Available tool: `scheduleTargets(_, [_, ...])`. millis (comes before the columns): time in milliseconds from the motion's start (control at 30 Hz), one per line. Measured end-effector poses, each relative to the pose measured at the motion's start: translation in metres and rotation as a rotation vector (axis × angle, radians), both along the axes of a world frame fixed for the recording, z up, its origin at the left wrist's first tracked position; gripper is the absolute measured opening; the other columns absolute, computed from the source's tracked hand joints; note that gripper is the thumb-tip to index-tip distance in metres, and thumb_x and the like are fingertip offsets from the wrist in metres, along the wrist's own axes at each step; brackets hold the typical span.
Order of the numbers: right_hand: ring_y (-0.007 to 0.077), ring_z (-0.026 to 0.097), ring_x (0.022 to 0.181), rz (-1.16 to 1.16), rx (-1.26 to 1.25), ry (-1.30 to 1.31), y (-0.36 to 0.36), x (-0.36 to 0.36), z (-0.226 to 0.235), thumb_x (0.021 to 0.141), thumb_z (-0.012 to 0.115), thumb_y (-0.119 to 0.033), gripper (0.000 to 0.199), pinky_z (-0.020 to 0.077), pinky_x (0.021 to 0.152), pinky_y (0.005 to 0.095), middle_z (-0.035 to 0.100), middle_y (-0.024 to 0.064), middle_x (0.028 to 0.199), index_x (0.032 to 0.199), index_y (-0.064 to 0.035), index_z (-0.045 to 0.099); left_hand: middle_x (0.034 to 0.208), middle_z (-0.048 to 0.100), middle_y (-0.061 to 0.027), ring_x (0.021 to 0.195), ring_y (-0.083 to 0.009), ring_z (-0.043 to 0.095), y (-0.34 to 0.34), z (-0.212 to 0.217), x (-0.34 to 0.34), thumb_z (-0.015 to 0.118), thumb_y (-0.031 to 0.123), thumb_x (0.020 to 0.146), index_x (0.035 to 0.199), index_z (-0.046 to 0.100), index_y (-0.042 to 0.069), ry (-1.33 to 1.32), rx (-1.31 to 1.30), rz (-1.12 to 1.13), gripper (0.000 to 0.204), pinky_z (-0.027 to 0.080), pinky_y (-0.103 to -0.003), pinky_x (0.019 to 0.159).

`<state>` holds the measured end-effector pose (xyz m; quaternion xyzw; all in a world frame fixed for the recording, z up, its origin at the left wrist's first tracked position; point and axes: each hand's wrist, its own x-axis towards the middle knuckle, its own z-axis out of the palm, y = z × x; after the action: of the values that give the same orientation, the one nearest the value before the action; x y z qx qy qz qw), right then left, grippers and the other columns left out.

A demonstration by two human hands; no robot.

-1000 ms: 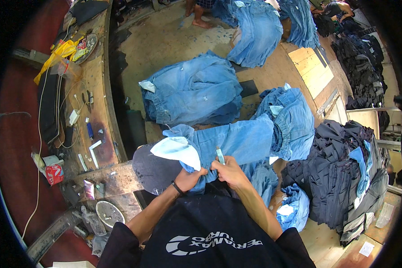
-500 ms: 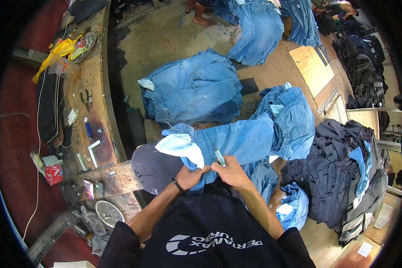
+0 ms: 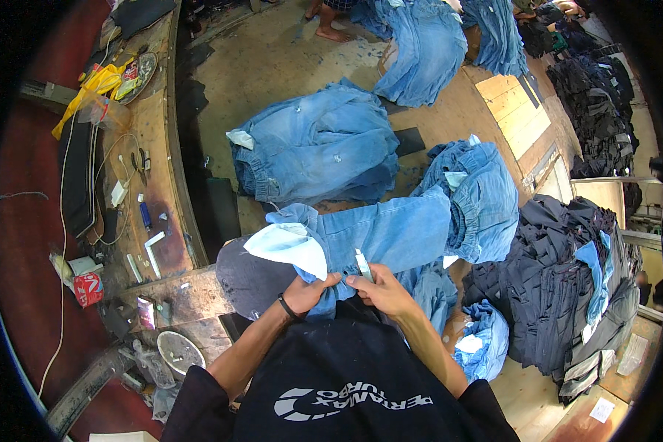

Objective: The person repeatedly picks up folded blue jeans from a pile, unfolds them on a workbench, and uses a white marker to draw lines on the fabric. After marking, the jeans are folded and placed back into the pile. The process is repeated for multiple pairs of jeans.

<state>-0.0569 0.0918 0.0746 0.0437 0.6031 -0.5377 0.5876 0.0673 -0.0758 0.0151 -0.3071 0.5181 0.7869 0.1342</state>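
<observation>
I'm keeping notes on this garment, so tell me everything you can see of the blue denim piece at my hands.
The blue denim piece looks faded and lightly creased, with a white flap folded out at its left end. It lies sideways in front of you, its right end reaching the denim bundle. Your left hand pinches its near edge; your right hand, holding a slim pale tool, touches the cloth beside it.

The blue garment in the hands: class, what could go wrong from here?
If the pale tool in the right hand is sharp, which I cannot tell, it might nick the blue garment or the nearby left hand.
The white flap beside the left hand could get creased.
The garment seems to touch the denim pile; tugging might shift it.
</observation>
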Motion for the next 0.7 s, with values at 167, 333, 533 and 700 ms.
scheduleTargets(167, [0.0018,0.033,0.057,-0.112,-0.062,-0.106,0.002,0.002,-0.003,0.100,0.069,-0.021,0.019,0.0252,0.049,0.0226,0.039,-0.0097,0.069,0.089,-0.0108,0.057,0.096,0.074,-0.0027,0.090,-0.0131,0.065,-0.006,-0.004,0.006,0.072,0.018,0.096,0.104,0.076,0.000,0.029,0.151,0.051,0.020,0.052,-0.031,0.083])
scheduleTargets(333, [0.0017,0.031,0.055,0.026,0.010,-0.006,0.007,0.000,0.006,0.099,0.070,-0.020,0.021,0.0237,0.048,0.0221,0.036,-0.0096,0.067,0.089,-0.0102,0.055,0.094,0.072,-0.0014,0.088,-0.0130,0.064,-0.007,-0.001,0.001,0.074,0.017,0.095,0.104,0.076,0.000,0.056,0.093,0.018,0.019,0.052,-0.031,0.082])
scheduleTargets(533, [0.0034,0.035,0.056,0.012,-0.041,0.144,0.006,0.005,0.003,0.099,0.071,-0.024,0.024,0.0269,0.049,0.0243,0.039,-0.0084,0.066,0.085,-0.0106,0.056,0.091,0.069,0.0014,0.085,-0.0105,0.063,-0.008,0.000,0.000,0.075,0.017,0.096,0.102,0.075,0.001,0.065,0.078,0.018,0.017,0.051,-0.030,0.078])
scheduleTargets(700, [0.0052,0.043,0.058,-0.122,0.032,-0.117,0.010,0.004,0.006,0.098,0.071,-0.028,0.030,0.0302,0.050,0.0261,0.047,-0.0061,0.066,0.080,-0.0093,0.057,0.092,0.070,0.0013,0.084,-0.0085,0.062,-0.009,-0.001,0.005,0.074,0.017,0.097,0.102,0.075,0.002,0.015,0.106,0.029,0.016,0.051,-0.029,0.076])
